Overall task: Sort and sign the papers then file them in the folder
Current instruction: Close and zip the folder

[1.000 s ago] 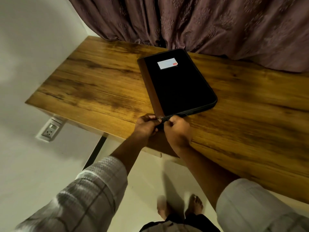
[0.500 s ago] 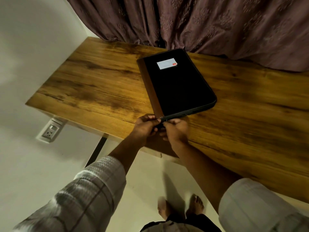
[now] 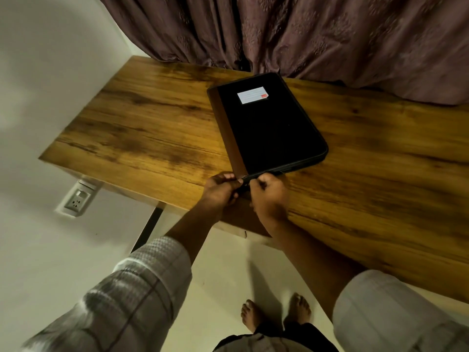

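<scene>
Barely shifted, the left hand and right hand still pinch the near corner of the folder.

Open wood of the bench stretches left and right of the folder. The curtain hangs over the far edge, just behind the folder; a wall bounds the left end.

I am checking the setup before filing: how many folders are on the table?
1. The black folder lies flat on the wooden table; left hand and right hand hold its near corner. Nothing seems to hide another.
</scene>
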